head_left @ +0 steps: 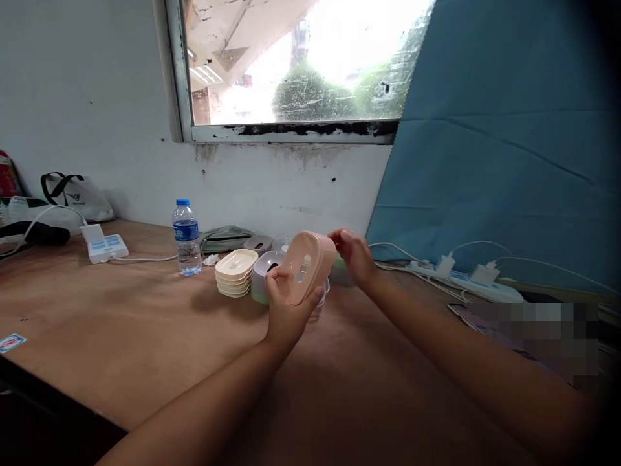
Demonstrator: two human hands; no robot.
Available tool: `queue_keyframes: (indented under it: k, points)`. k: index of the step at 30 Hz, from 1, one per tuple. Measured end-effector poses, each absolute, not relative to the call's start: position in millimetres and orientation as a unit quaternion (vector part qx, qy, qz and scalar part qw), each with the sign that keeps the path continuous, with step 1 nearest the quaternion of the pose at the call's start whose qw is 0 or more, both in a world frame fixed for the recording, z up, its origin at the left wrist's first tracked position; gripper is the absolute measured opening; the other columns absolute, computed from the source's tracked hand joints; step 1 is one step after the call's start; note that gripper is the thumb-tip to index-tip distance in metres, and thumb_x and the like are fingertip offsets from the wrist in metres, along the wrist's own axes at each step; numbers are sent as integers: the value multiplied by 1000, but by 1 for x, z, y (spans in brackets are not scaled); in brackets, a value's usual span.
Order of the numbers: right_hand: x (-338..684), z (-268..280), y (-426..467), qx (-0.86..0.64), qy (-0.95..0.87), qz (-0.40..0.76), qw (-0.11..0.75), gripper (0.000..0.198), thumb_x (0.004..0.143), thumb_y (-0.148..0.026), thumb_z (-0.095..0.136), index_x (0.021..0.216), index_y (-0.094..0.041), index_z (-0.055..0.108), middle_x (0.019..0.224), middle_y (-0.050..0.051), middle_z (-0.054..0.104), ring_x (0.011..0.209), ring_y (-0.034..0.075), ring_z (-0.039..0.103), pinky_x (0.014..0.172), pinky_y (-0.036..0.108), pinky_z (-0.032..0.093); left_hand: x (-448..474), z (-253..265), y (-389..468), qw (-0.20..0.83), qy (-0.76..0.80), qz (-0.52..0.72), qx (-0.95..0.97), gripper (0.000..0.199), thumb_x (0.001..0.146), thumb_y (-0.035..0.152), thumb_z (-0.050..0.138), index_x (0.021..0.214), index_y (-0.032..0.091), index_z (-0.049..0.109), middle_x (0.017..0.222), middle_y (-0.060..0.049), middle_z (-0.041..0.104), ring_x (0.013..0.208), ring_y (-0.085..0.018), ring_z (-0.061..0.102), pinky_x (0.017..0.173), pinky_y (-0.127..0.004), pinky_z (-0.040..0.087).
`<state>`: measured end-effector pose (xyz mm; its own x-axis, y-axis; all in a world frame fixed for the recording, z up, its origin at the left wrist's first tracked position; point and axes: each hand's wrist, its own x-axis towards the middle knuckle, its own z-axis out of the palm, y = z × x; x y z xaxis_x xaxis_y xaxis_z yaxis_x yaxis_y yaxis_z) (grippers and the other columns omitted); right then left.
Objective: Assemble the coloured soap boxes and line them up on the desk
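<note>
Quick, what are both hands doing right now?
Left hand: closed on the pink plastic piece, holding it.
Right hand: fingers curled beside that piece; whether it holds anything cannot be told.

The bare left forearm [218, 395] extends from between 7 and 8 o'clock to the left hand [288, 317], set in a grip with the thumb [317, 296] at 2 o'clock, while the right forearm [436, 330] extends from 4 o'clock, placing the right hand [356, 255], fingers [343, 235] bent toward 10 o'clock, at the left hand's 2 o'clock.
</note>
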<state>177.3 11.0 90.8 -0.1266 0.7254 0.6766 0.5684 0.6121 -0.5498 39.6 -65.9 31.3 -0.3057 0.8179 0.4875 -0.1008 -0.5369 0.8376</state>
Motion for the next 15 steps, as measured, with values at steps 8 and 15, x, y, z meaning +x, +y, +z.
queue_keyframes:
  k: [8,15]
  points:
    - [185,51,-88,-379,-627,366,574,38,63,-35,68,93,-23,48,93,4,61,85,17,58,73,28,49,53,18,-74,78,242,663,704,66,58,27,72,102,24,24,126,-15,25,125,-30,23,97,-48,28]
    - [278,35,-43,-548,-509,380,545,15,71,-26,53,83,-20,45,44,-9,44,28,6,33,26,18,24,40,15,-70,-19,276,490,827,48,68,27,61,106,19,32,118,-16,37,117,-30,34,92,-45,28]
